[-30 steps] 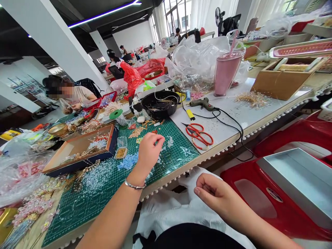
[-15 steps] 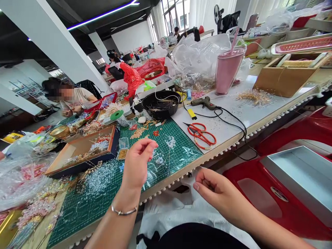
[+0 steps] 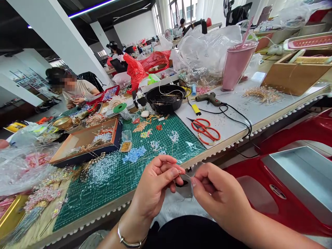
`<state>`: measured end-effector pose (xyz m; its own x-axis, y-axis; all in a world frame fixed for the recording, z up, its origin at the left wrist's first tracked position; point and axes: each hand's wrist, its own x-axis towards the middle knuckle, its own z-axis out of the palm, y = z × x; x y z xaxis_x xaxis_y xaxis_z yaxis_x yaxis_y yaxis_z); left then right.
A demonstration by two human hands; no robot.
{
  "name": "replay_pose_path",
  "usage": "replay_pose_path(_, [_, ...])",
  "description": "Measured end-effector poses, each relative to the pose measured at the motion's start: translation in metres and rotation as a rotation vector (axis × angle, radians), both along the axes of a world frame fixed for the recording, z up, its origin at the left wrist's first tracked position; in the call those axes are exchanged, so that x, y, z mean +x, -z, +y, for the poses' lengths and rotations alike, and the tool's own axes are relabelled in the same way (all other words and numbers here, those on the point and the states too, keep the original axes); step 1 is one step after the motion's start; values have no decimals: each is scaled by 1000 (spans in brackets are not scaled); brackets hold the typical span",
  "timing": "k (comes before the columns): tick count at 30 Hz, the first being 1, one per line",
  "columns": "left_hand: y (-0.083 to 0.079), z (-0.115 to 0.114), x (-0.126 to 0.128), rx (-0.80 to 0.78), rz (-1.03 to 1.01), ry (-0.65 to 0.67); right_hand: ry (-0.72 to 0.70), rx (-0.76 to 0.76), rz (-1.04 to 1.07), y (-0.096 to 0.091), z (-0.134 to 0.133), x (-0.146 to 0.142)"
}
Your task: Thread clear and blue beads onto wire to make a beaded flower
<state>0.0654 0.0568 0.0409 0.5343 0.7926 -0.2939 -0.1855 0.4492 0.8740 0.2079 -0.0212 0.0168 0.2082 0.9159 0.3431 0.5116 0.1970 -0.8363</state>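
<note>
My left hand point(image 3: 157, 183) and my right hand point(image 3: 215, 193) meet just in front of the table edge, above my lap. Both are closed in a pinch on a thin clear wire point(image 3: 187, 176) that runs between the fingertips. A silver bracelet sits on my left wrist. Behind the hands lies a green cutting mat point(image 3: 111, 180) with small piles of pale blue beads point(image 3: 134, 154) and other loose beads. Whether a bead is between my left fingertips is too small to tell.
Red scissors point(image 3: 204, 129), a glue gun point(image 3: 210, 99) with a black cord, a black bowl point(image 3: 165, 98), a pink cup point(image 3: 235, 65) and a wooden tray of trims point(image 3: 85, 141) stand on the table. Red stools point(image 3: 285, 207) are at the right. Another person point(image 3: 70, 90) works at the far left.
My left hand left the beads on the mat and came back to the table edge to meet my right hand. The view shifted slightly to the left.
</note>
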Motion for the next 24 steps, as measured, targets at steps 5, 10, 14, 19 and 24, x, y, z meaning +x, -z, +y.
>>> replay_pose_path(5, [-2, -4, -3, 36, 7, 2, 1, 6, -25, -3, -2, -3])
replay_pose_path(10, [-2, -4, -6, 59, 22, 3, -3, 13, -29, -4, -4, -5])
replay_pose_path(14, [-1, -6, -8, 88, 34, 24, -15, -5, -9, -4, -5, -6])
replay_pose_path(19, [-1, -12, -9, 219, 152, 74, -78, -46, 46, -3, -4, -5])
replay_pose_path(24, [-6, -11, -10, 567, 469, 109, -148, -131, 113, -2, -4, -3])
